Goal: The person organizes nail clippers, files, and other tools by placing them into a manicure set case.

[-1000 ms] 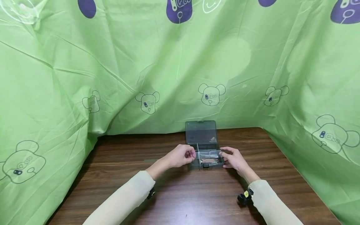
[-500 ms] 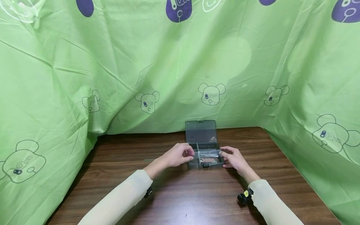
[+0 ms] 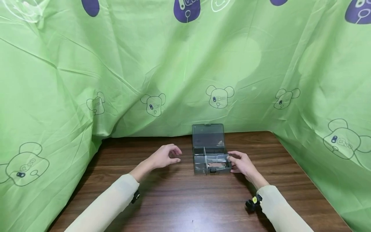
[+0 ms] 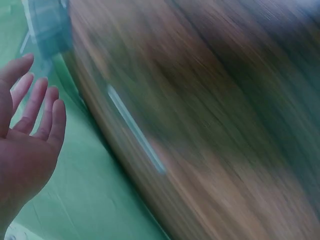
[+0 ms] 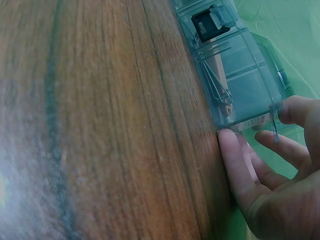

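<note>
A small clear grey plastic compartment box (image 3: 213, 170) stands on the table, its lid (image 3: 208, 135) raised at the back. One thin divider (image 3: 204, 152) sticks up above the box walls. In the right part lie a flat pinkish piece (image 3: 215, 165) and bent metal wire (image 5: 214, 82). My right hand (image 3: 242, 163) grips the box's right end, fingers curled at its wall and corner. Left of the box, my left hand (image 3: 165, 156) hovers over the table, fingers loosely bent and holding nothing. A thin clear strip (image 4: 135, 129) lies on the table in the blurred left wrist view.
The wood-grain table (image 3: 185, 199) ends at the back and sides against a green printed cloth (image 3: 174, 64). A black latch (image 5: 210, 24) sits on the box's front. Small black devices (image 3: 252, 203) are strapped at both sleeve cuffs.
My left hand has left the box's left part and moved left, its fingers spreading apart. My right hand stays at the box's right end.
</note>
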`<state>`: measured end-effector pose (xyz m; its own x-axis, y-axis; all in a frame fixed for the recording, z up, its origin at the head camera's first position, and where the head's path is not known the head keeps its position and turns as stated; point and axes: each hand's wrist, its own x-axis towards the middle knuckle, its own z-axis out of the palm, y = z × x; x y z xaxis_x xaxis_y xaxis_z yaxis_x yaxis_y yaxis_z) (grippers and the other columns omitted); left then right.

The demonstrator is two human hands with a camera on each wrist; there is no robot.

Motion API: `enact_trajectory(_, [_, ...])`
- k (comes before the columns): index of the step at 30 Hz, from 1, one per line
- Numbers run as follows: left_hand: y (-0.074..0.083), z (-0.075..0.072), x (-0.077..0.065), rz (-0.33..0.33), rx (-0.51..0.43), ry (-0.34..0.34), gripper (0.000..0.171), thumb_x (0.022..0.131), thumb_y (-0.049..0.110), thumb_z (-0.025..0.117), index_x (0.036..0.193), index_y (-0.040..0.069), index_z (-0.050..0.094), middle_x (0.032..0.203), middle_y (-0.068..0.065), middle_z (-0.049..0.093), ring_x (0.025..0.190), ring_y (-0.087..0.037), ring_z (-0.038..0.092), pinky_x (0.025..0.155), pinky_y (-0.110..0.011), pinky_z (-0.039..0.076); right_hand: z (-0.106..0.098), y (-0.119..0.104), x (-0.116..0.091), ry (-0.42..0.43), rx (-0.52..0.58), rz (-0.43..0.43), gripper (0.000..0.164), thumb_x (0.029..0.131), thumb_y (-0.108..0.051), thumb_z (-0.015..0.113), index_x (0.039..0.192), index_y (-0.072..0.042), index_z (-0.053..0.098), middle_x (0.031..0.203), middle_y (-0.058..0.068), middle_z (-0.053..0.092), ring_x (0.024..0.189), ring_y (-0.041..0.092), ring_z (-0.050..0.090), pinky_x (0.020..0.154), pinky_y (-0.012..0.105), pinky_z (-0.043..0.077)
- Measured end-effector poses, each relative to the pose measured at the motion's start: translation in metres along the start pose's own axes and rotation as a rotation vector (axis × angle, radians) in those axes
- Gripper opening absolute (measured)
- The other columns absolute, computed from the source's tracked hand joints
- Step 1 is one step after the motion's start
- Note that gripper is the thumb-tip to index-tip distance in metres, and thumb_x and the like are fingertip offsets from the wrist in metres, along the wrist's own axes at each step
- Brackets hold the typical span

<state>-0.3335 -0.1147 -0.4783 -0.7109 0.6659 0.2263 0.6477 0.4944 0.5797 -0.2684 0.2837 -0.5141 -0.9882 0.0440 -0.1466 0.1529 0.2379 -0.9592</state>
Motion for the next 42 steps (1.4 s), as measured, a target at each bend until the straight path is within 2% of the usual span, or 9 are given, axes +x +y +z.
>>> enact_trajectory(6, [-0.022,-0.015,-0.02,-0.068,0.016,-0.012,0.036,0.09,0.012,0.086,0.12,0.001,0.071,0.114,-0.014,0.071,0.106,-0.034,0.068,0.093,-0.051,0.057,0.0,0.002,0.001,0.002,0.008,-0.005,0.048,0.105,-0.017,0.064,0.149,0.0,0.055,0.103,0.014,0.06,0.083,0.019,0.061,0.066,0.04,0.065])
enact_trajectory(9, [-0.028,-0.021,-0.029,-0.122,0.02,-0.024,0.04,0.089,0.013,0.087,0.122,-0.001,0.07,0.117,-0.016,0.071,0.109,-0.034,0.067,0.098,-0.054,0.055,0.001,0.003,0.001,0.0,0.007,-0.006,0.048,0.105,-0.017,0.064,0.149,0.0,0.055,0.102,0.013,0.06,0.083,0.019,0.061,0.066,0.039,0.065])
enact_trajectory(14, [-0.036,-0.024,-0.04,-0.172,0.018,-0.04,0.041,0.088,0.013,0.087,0.122,-0.002,0.069,0.116,-0.017,0.07,0.109,-0.036,0.067,0.1,-0.055,0.053,0.001,0.003,0.002,0.006,0.01,-0.006,0.047,0.105,-0.016,0.064,0.148,0.001,0.055,0.102,0.013,0.06,0.083,0.019,0.061,0.066,0.039,0.065])
enact_trajectory(17, [-0.04,-0.023,-0.045,-0.173,0.053,-0.058,0.036,0.087,0.01,0.086,0.118,-0.001,0.07,0.111,-0.016,0.069,0.105,-0.036,0.066,0.097,-0.053,0.054,0.001,0.003,0.002,0.006,0.005,-0.01,0.047,0.105,-0.016,0.064,0.148,0.001,0.055,0.105,0.013,0.061,0.084,0.019,0.061,0.066,0.04,0.065])
enact_trajectory(23, [-0.045,-0.02,-0.051,-0.174,0.153,-0.105,0.026,0.087,0.006,0.084,0.109,0.002,0.072,0.103,-0.01,0.066,0.098,-0.031,0.065,0.088,-0.042,0.055,0.002,0.003,0.002,0.008,0.014,-0.01,0.046,0.105,-0.014,0.063,0.148,0.002,0.055,0.105,0.012,0.062,0.084,0.019,0.06,0.065,0.039,0.064])
enact_trajectory(30, [-0.048,-0.018,-0.052,-0.17,0.216,-0.113,0.014,0.087,0.005,0.081,0.095,0.008,0.069,0.093,-0.004,0.063,0.087,-0.024,0.063,0.078,-0.035,0.053,0.002,0.002,0.001,0.009,0.009,-0.013,0.046,0.105,-0.014,0.063,0.148,0.002,0.055,0.108,0.013,0.063,0.086,0.021,0.061,0.065,0.039,0.065])
enact_trajectory(34, [-0.05,-0.016,-0.053,-0.183,0.213,-0.102,0.014,0.086,0.005,0.08,0.093,0.011,0.069,0.092,-0.002,0.063,0.086,-0.021,0.062,0.077,-0.033,0.052,0.002,0.002,0.001,0.008,0.003,-0.011,0.046,0.105,-0.015,0.063,0.148,0.001,0.055,0.107,0.014,0.062,0.085,0.021,0.061,0.066,0.04,0.065])
enact_trajectory(42, [-0.053,-0.014,-0.055,-0.156,0.156,-0.07,0.013,0.087,0.001,0.077,0.091,0.01,0.068,0.085,0.003,0.064,0.081,-0.013,0.062,0.074,-0.028,0.054,0.002,0.001,0.001,0.01,0.008,0.0,0.047,0.105,-0.016,0.064,0.148,0.001,0.055,0.104,0.013,0.06,0.084,0.02,0.06,0.066,0.04,0.065])
